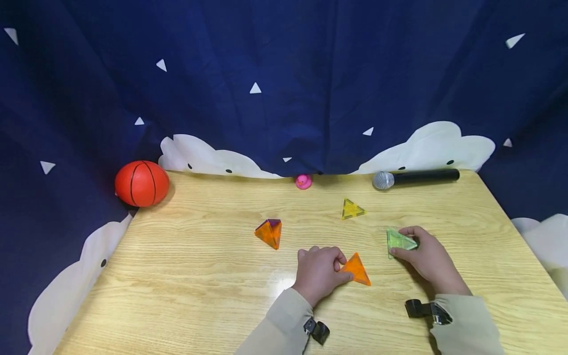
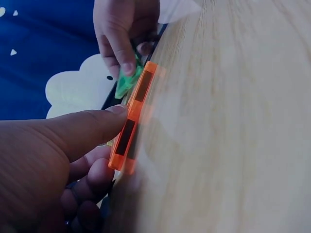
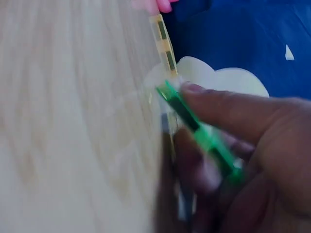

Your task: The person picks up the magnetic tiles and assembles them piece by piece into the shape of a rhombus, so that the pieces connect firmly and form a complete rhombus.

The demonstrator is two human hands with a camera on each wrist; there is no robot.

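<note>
Gently, with the left hand, pinching the orange triangle at near centre between thumb and fingers; with the right hand, likewise pinching the green triangle, farther right. Best to grip lightly by the edges, leaving facing sides uncovered.

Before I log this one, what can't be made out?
Green triangle: lower edge partly hidden by the right hand, head view.
Right hand: lower fingers blurred and dark, right wrist view.
Duck: cut off by top edge, right wrist view.
Orange-purple piece: far side behind front faces, head view.
</note>
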